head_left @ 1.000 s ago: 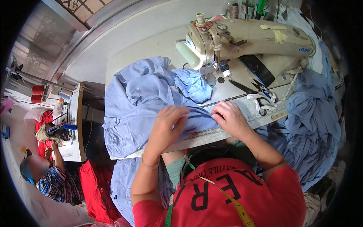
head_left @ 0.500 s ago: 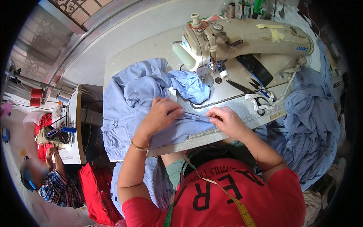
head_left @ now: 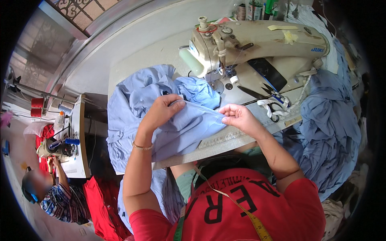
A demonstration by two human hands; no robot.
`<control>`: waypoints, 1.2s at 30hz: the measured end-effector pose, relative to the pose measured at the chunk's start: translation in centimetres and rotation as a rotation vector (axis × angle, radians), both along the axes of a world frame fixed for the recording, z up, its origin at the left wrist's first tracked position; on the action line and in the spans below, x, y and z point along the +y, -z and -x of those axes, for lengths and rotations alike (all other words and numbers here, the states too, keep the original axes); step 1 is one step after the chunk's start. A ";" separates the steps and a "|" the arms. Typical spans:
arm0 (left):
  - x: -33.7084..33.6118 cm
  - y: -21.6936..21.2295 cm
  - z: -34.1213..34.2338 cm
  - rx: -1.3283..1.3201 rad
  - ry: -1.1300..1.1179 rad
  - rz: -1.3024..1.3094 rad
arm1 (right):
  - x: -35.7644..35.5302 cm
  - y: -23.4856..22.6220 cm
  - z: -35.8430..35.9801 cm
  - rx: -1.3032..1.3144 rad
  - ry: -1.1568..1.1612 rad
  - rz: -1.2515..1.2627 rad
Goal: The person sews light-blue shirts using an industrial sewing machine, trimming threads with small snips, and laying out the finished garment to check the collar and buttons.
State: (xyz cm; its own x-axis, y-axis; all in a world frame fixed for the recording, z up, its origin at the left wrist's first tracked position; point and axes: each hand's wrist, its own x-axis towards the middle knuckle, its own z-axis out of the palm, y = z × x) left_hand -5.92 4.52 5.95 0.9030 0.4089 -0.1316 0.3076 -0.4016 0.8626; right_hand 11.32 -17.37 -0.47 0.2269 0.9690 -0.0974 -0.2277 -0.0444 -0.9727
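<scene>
A light blue garment (head_left: 181, 136) is spread over the front left of the sewing table, bunched toward the back. My left hand (head_left: 164, 110) pinches its upper edge between thumb and fingers. My right hand (head_left: 239, 119) grips the same edge farther right, so the cloth is drawn fairly taut between them. Just behind, a brighter blue crumpled piece of cloth (head_left: 199, 93) lies beside the needle area of the beige sewing machine (head_left: 261, 40). The garment's far folds hide part of the tabletop.
Right of the needle lie black scissors (head_left: 251, 92), snips with white cloth wrapping (head_left: 273, 106) and a dark phone-like slab (head_left: 267, 74). A large blue fabric pile (head_left: 329, 132) hangs at the right. At far left, another person (head_left: 60, 197) works at a second table (head_left: 82, 152).
My left hand has risen slightly up and left with the edge. The cloth between my hands is more stretched and opened out. The view has shifted a little.
</scene>
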 end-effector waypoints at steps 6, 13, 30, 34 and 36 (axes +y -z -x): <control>0.4 0.7 -1.9 -0.016 -0.094 -0.092 | -0.1 -0.5 -0.7 0.092 -0.011 0.028; 1.2 1.5 -2.0 -0.050 -0.118 -0.011 | -0.2 -0.7 -0.8 0.114 0.000 0.007; 0.5 -2.5 1.2 0.033 -0.189 0.118 | 0.2 -1.1 -1.2 0.060 0.139 -0.037; -0.7 -2.8 3.6 -0.046 -0.203 -0.112 | 1.5 -2.0 -1.2 -0.011 0.118 -0.054; -0.8 -1.0 5.0 -0.124 -0.238 -0.237 | 3.1 -1.3 -0.7 -0.078 0.082 -0.071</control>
